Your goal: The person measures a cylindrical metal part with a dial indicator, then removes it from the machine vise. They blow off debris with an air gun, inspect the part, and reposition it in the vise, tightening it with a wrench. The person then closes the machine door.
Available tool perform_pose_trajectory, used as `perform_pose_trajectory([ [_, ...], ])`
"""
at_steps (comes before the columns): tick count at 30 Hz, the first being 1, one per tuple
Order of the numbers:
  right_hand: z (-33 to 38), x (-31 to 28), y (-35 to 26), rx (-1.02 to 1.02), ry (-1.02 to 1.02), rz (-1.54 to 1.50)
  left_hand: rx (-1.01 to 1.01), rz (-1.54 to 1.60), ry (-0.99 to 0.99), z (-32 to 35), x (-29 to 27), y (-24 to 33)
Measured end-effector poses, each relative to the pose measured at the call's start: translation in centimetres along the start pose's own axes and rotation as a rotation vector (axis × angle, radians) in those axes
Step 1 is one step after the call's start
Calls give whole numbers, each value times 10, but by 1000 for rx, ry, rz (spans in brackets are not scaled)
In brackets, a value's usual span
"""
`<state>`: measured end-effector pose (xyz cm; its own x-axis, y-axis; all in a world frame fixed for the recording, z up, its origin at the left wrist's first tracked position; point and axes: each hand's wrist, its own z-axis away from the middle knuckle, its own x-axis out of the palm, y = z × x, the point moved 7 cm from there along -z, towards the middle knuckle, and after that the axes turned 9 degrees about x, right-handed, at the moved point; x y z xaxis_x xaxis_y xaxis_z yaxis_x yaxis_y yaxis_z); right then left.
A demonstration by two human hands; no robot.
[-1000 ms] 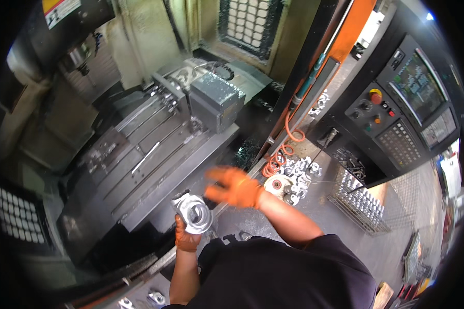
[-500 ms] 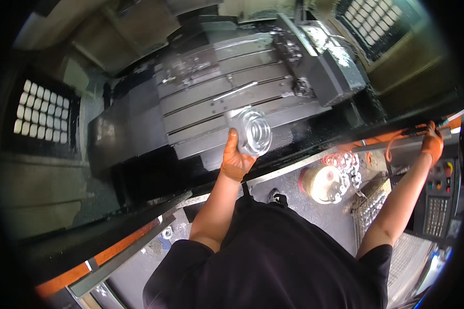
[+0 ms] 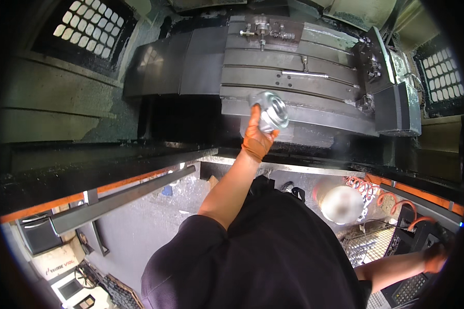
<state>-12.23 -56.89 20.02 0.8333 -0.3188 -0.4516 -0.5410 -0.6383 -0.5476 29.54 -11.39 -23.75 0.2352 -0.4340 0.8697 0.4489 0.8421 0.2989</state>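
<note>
My left hand [image 3: 258, 141], in an orange glove, is closed round a shiny round metal part [image 3: 274, 111] with a stepped, ringed end. I hold it in the air over the front edge of the slotted machine table [image 3: 304, 116]. A T-shaped metal rod [image 3: 305, 74] lies on that table behind the part. At the far right, my right hand [image 3: 436, 257] is dark and blurred above the control panel [image 3: 410, 288]. Its fingers are too unclear to show whether they hold anything. An orange coiled hose [image 3: 402, 205] runs toward a dark area just above that hand.
Clamping fittings [image 3: 265, 31] stand at the table's back, and a dark upright block fixture [image 3: 371, 62] at its right. A metal door rail [image 3: 123, 198] crosses the left. A pale bucket [image 3: 341, 203] stands on the floor to the right, beside a metal grate [image 3: 368, 244].
My view has turned to the right, so the machine table looks level. The left hand still holds the metal part. My right hand has come down from the door edge toward the control panel.
</note>
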Motion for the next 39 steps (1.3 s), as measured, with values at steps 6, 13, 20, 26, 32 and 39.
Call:
perform_pose_trajectory([
  [6, 199, 118, -23, 227, -985, -519, 278, -25, 246, 2, -32, 58],
  [13, 372, 185, -86, 702, -2028, -528, 472, 2, 418, -23, -56, 105],
  [20, 397, 219, -155, -36, -1967, -26, 537, 86, 491, -22, -91, 122],
  [26, 403, 232, -166, -168, -1968, 127, 539, 63, 475, -18, -108, 129],
  [32, 406, 241, -174, -196, -1935, 119, 565, 89, 438, -24, -102, 133],
  [39, 390, 241, -178, -197, -1961, 223, 557, 84, 502, -22, -96, 142],
])
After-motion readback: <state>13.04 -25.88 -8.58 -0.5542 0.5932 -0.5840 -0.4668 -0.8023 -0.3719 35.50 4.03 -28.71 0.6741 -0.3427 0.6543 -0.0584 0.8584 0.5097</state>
